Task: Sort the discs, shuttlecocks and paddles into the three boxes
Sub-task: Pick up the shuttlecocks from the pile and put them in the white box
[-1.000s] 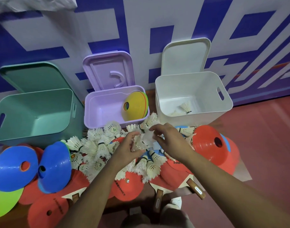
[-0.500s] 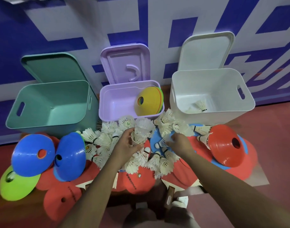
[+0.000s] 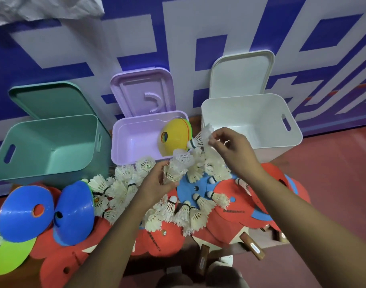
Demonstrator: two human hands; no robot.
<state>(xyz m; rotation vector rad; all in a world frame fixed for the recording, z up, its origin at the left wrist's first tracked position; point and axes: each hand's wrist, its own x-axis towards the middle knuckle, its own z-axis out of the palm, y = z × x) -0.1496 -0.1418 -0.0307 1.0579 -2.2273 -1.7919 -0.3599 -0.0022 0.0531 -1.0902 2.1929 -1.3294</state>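
Observation:
My right hand [image 3: 233, 151] pinches a white shuttlecock [image 3: 202, 138] by its feathers, raised at the near-left corner of the white box [image 3: 290, 113]. Lower down, my left hand [image 3: 157, 185] is shut on a stack of nested shuttlecocks [image 3: 178, 166] over the pile. Several loose shuttlecocks [image 3: 186, 213] lie on red paddles [image 3: 161, 240] and a blue disc [image 3: 190, 188]. The purple box [image 3: 134, 138] holds a yellow disc stack [image 3: 176, 137]. The green box [image 3: 47, 146] shows nothing inside.
Blue discs [image 3: 25, 213] and a lime disc [image 3: 9, 254] lie at the left; red and blue discs [image 3: 282, 196] at the right. Each box's lid leans on the blue-and-white wall behind. Paddle handles [image 3: 252, 247] stick out toward me. Red floor to the right.
My right hand has lifted one shuttlecock from the pile up and right, toward the white box. My left hand keeps its stack of shuttlecocks.

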